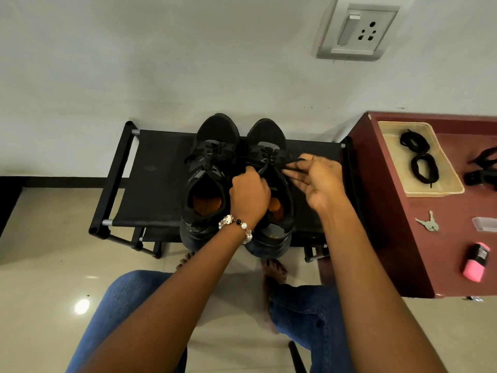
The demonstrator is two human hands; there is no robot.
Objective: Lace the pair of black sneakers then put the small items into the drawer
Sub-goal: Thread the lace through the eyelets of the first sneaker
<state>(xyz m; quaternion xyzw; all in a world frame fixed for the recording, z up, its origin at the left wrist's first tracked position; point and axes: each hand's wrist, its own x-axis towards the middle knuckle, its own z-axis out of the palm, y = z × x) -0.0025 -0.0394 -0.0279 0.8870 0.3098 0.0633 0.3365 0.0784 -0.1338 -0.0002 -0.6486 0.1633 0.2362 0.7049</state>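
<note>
Two sneakers (215,168) side by side on rack (150,179). Left hand (250,195) clenched around lace (265,165) over right-side sneaker; right hand (314,181) pinching lace end. On cabinet (398,238): one tray (443,191) with two lace coils (425,165), two keys (429,224), one pink roll (476,261).

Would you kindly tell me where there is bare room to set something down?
Free: the black rack left of the sneakers, and the maroon table between keys and pink roll. Crowded: the tray holding laces.
</note>
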